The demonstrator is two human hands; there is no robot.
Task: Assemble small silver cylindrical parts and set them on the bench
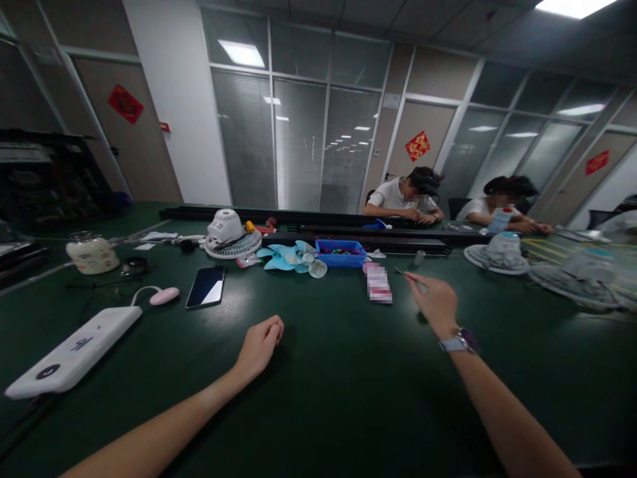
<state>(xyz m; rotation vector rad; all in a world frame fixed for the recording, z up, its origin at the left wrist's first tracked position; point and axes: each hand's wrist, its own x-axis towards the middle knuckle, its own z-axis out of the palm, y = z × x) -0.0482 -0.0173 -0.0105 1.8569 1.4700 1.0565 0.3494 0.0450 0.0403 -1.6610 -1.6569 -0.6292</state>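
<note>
My left hand (259, 342) rests on the green table (323, 372), its fingers curled in; whether anything is inside the curl is hidden. Off to the right, my right hand (434, 297) pinches a thin, tweezer-like metal tool (401, 271), whose tip points left and away from me. Near that tip lie a pink and white packet (379, 284) and a small grey cylinder (419, 257). Beyond the packet is a blue tray (341, 260) with small parts in it. Light blue fan blades (286, 257) lie left of the tray.
A dark phone (206, 287), a white power bank-like device (77, 348) and a jar (92, 253) lie on the left. White fan parts (227, 236) stand behind; others (500, 253) are at right. Two people (404, 199) sit across the table.
</note>
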